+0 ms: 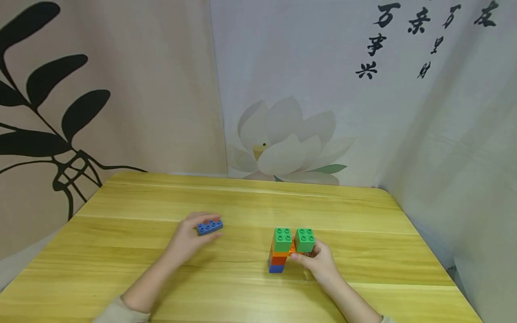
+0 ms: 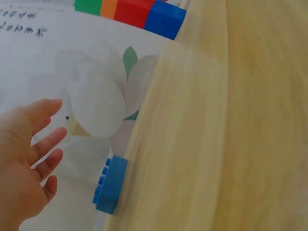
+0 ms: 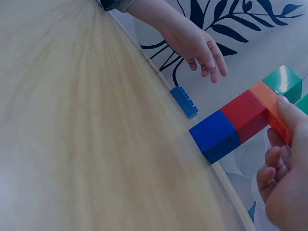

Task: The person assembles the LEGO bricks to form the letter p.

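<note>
A blue brick [image 1: 209, 228] with studs on top lies on the table. Over it hovers my left hand [image 1: 191, 235], its fingers loosely spread; both wrist views show a gap between that hand [image 2: 24, 161] and the blue brick [image 2: 112, 185]. To the right stands a stack of bricks: a blue brick [image 3: 215, 137] at the bottom, a red brick [image 3: 244, 115] above it, then an orange brick [image 3: 266, 100]. Two green bricks [image 1: 282, 240] sit side by side on top. My right hand [image 1: 323, 264] pinches the overhanging part of the orange brick, thumb in front.
The wooden table [image 1: 133, 206] reaches back to a hanging cloth [image 1: 307, 58] printed with a lotus and characters. Dark printed leaves [image 1: 56, 76] show on the cloth at left.
</note>
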`<state>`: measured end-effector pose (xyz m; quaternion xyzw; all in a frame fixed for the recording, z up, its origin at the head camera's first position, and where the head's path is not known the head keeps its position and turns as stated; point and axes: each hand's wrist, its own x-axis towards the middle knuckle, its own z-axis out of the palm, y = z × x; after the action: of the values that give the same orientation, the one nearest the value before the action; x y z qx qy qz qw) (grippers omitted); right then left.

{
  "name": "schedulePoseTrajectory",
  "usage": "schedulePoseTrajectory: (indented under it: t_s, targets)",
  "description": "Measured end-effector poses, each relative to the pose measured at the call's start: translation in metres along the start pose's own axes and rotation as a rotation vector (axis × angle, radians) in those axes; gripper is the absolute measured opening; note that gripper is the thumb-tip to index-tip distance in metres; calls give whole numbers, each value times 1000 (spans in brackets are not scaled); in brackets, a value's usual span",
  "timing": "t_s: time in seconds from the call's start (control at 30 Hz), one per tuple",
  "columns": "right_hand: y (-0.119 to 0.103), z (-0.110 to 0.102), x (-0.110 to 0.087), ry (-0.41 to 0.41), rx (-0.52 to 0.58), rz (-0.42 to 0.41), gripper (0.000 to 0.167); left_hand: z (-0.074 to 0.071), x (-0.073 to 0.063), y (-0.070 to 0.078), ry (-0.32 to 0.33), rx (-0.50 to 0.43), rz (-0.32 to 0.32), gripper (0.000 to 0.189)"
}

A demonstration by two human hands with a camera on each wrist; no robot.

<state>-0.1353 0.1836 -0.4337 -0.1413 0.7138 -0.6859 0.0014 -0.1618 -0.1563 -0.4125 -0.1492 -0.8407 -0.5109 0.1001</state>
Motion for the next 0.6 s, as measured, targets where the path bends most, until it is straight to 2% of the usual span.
schedulePoseTrajectory:
  t_s: [0.23, 0.6]
  targets:
    - [0, 0, 0, 3, 0, 6, 38, -7, 3, -15, 1, 62, -32, 44]
    - [2, 0, 1, 16, -6, 36, 38, -12, 5, -41, 1, 85, -48, 47]
